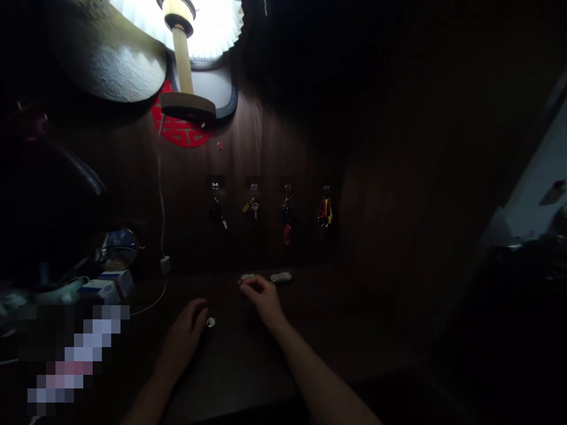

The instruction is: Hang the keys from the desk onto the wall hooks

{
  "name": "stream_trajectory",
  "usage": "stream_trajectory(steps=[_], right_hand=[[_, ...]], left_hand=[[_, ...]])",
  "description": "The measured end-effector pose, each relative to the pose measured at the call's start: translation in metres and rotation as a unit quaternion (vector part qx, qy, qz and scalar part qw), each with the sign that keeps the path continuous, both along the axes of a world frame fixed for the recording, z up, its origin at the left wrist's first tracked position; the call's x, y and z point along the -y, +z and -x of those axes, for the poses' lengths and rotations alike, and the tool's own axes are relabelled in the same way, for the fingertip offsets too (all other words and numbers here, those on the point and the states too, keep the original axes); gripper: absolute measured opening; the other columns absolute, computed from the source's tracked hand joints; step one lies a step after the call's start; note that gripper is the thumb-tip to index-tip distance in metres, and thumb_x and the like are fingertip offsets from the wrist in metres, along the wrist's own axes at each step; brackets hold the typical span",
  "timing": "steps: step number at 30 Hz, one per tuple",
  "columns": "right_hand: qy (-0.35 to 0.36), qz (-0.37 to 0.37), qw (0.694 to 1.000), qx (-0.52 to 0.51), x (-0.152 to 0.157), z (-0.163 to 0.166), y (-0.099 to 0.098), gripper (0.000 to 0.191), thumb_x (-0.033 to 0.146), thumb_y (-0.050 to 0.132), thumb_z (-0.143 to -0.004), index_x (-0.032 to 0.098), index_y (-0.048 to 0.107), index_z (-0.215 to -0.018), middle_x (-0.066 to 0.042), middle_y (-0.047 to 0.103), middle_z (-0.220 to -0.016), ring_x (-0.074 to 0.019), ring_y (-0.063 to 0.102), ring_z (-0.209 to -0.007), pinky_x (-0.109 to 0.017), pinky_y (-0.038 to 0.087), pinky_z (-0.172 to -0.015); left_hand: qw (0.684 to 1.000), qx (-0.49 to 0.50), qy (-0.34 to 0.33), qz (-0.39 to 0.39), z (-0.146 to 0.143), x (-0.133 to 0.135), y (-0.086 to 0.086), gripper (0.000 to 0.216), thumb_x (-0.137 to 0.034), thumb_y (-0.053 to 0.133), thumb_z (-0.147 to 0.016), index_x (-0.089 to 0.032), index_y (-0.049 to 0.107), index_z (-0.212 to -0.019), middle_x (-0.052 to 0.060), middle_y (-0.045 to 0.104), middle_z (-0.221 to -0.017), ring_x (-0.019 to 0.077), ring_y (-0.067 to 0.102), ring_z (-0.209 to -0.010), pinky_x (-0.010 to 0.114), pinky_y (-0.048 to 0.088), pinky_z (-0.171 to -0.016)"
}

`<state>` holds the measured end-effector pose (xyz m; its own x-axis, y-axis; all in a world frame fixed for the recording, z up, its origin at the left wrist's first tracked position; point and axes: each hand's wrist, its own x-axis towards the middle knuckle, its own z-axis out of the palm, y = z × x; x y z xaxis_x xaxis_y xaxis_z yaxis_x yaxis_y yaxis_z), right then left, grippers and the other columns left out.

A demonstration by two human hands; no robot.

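Observation:
My left hand (188, 327) rests low over the dark desk, with its thumb and forefinger bent and a gap between them. Just right of the thumb is a small silvery key (211, 322), apparently lying on the desk. My right hand (264, 297) reaches toward the back of the desk. Its thumb and fingers are pinched together, and the dim light hides what is between the tips. Close behind these fingertips lies a pale flat object (247, 277). A grey oblong fob-like object (281, 277) sits right behind the knuckles.
Key bunches (254, 208) hang from several hooks along the wooden back panel. A lit pleated lamp (182, 65) stands upper left, its cord (161, 206) trailing down to the desk. Small boxes (101, 289) and a round mirror-like object (120, 247) stand at left.

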<state>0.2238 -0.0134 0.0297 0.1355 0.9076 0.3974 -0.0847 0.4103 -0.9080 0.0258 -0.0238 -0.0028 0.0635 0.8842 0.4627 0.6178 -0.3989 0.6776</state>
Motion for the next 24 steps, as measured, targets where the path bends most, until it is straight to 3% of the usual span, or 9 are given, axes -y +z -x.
stream_trajectory(steps=[3,7,16,20,24], right_hand=[[-0.043,-0.01,0.999,0.005,-0.018,-0.009,0.023,0.02,0.036,0.071,-0.062,0.02,0.063,-0.071,0.0,0.066,-0.07,-0.0164,0.061,-0.07,-0.03,0.046,-0.07],[-0.103,-0.053,0.993,-0.001,-0.041,-0.015,0.06,0.028,0.035,0.071,-0.059,0.02,0.063,-0.082,0.0,0.066,-0.072,-0.0167,0.061,-0.074,-0.029,0.047,-0.07],[-0.232,-0.139,0.953,0.132,-0.085,-0.019,0.146,0.016,0.031,0.065,-0.065,0.019,0.064,-0.076,0.0,0.066,-0.073,-0.0161,0.06,-0.071,-0.028,0.046,-0.069],[-0.29,-0.149,0.931,0.166,-0.101,-0.021,0.17,0.014,0.03,0.064,-0.067,0.018,0.063,-0.075,-0.001,0.066,-0.073,-0.0166,0.059,-0.071,-0.027,0.045,-0.069],[-0.326,-0.141,0.913,0.2,-0.115,-0.024,0.182,0.01,0.026,0.064,-0.067,0.018,0.062,-0.073,-0.001,0.066,-0.072,-0.0167,0.059,-0.071,-0.028,0.043,-0.07]], left_hand=[[1.0,-0.005,-0.005,0.009,0.001,-0.003,-0.002,0.028,-0.039,0.041,-0.081,-0.024,0.056,-0.1,0.004,0.069,-0.098,0.0216,0.066,-0.091,0.035,0.051,-0.082],[1.0,-0.004,-0.012,0.029,0.003,-0.004,-0.003,0.028,-0.037,0.042,-0.08,-0.025,0.055,-0.102,0.003,0.069,-0.098,0.0219,0.066,-0.089,0.035,0.052,-0.08],[0.997,0.007,-0.022,0.067,0.004,-0.006,-0.006,0.027,-0.038,0.043,-0.081,-0.024,0.056,-0.099,0.004,0.069,-0.097,0.0211,0.066,-0.09,0.034,0.05,-0.082],[0.998,0.022,-0.034,0.052,0.005,-0.009,-0.01,0.025,-0.036,0.043,-0.081,-0.025,0.057,-0.098,0.003,0.069,-0.096,0.0203,0.065,-0.09,0.034,0.05,-0.082],[0.997,0.022,-0.029,0.072,0.004,-0.011,-0.011,0.024,-0.035,0.042,-0.081,-0.025,0.058,-0.096,0.002,0.069,-0.093,0.0197,0.066,-0.088,0.033,0.049,-0.08]])
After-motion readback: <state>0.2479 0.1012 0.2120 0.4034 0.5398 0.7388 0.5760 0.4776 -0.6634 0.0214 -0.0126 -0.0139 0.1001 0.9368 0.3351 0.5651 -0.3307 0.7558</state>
